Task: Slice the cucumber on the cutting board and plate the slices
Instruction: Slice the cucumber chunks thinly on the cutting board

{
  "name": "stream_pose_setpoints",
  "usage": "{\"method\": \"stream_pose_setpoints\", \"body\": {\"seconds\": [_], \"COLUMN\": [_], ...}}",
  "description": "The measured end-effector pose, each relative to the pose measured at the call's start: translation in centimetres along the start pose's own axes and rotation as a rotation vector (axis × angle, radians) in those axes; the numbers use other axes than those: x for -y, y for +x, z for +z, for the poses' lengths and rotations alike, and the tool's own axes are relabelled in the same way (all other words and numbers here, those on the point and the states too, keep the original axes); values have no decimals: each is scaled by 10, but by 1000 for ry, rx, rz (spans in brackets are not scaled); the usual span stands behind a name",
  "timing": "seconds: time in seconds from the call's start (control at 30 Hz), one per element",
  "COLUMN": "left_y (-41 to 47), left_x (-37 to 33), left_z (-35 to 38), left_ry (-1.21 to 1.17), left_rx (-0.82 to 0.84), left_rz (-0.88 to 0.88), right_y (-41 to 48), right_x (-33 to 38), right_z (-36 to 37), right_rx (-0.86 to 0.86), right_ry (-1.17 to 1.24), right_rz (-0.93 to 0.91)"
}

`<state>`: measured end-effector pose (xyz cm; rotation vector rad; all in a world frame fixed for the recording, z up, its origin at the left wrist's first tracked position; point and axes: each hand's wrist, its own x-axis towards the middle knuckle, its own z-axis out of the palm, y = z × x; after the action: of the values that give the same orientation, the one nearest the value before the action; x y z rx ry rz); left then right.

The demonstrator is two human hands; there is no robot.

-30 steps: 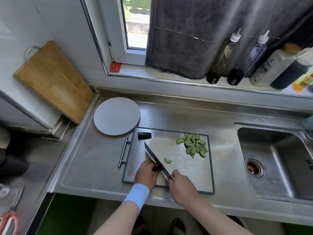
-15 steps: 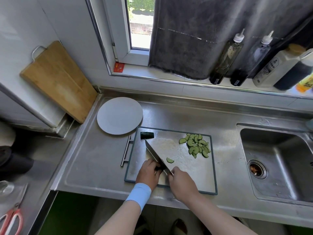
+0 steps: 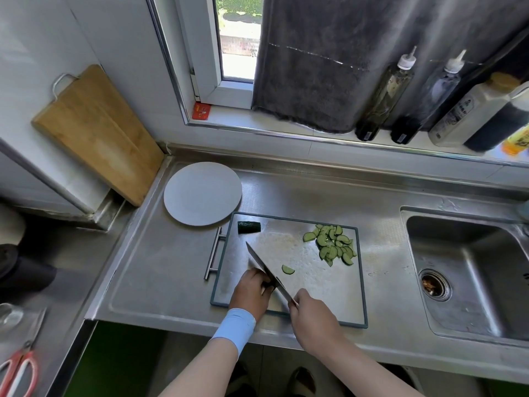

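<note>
**Knife poised against a pinned cucumber piece**

The cucumber piece [image 3: 268, 283] lies at the near left of the cutting board [image 3: 315, 285], mostly hidden under the left hand [image 3: 251, 292], whose curled fingers pin it. The right hand [image 3: 310, 313] grips the knife [image 3: 264, 266], its blade just right of the piece and pointing away-left. The slices [image 3: 333, 245] sit far right, and the plate [image 3: 202, 193] lies beyond the board's far-left corner.
</note>
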<state>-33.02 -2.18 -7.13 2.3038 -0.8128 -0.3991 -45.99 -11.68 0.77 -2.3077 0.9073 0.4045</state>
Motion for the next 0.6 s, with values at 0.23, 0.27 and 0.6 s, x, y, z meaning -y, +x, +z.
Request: {"method": "stream_pose_setpoints", "body": {"seconds": [0.23, 0.27, 0.6], "left_y": [0, 0, -1], "left_x": [3, 3, 2], "left_z": [3, 3, 2], "left_ry": [9, 15, 20], "left_rx": [8, 11, -18], "left_rz": [15, 19, 29], "right_y": [18, 20, 17], "right_x": [9, 10, 10], "right_z": [6, 7, 2], "right_rx": [48, 47, 10], "right_ry": [21, 23, 67], "right_rz": [38, 44, 37]}}
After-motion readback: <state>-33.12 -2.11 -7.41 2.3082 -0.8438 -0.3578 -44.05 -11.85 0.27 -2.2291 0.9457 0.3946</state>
